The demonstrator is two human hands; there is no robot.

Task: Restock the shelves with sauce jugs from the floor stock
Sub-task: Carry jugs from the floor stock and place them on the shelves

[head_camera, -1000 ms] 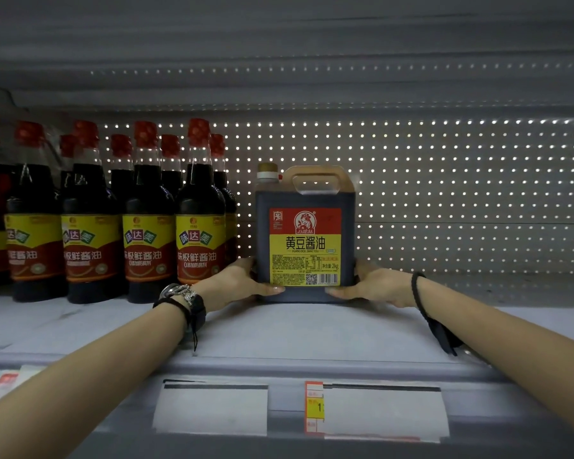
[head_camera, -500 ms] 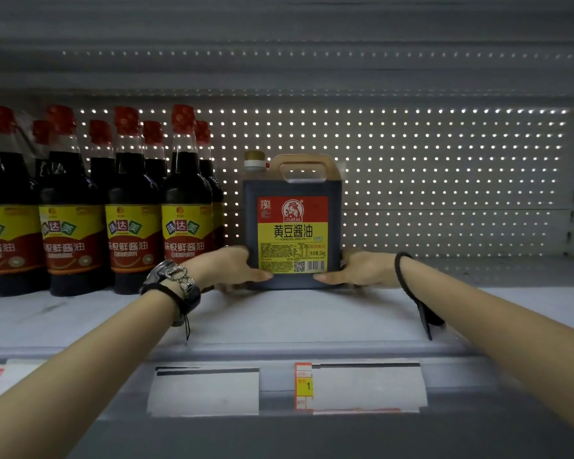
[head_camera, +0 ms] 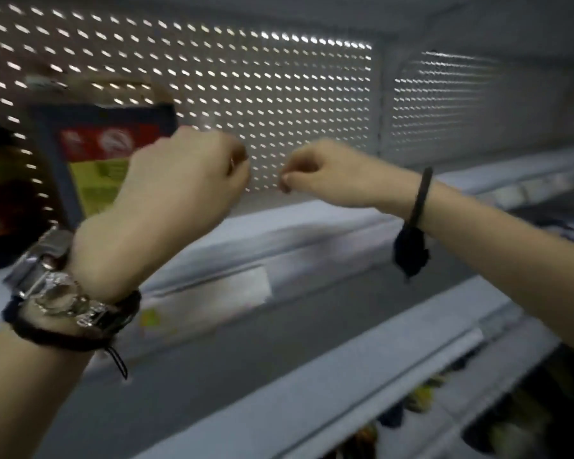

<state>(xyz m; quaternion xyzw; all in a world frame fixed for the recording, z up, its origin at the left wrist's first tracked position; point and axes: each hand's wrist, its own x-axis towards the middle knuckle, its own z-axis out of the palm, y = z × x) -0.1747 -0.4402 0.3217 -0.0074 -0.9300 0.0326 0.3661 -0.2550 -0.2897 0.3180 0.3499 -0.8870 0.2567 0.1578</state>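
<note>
Your left hand point(head_camera: 179, 180) and right hand point(head_camera: 325, 173) hang in the air before the shelf point(head_camera: 279, 220), fingers curled in, holding nothing. The jug point(head_camera: 93, 167) stands upright on the shelf at left, partly behind your left hand, beside a dark bottle point(head_camera: 0, 193). Likely heavy, full of liquid, stiff plastic, smooth sides: take the top handle, other hand under the base. Looks: dark boxy body, red-over-yellow label, all blurred.

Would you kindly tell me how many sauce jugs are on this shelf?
1: the sauce jug stands at left, partly behind the left hand; others may sit outside the view.
</note>
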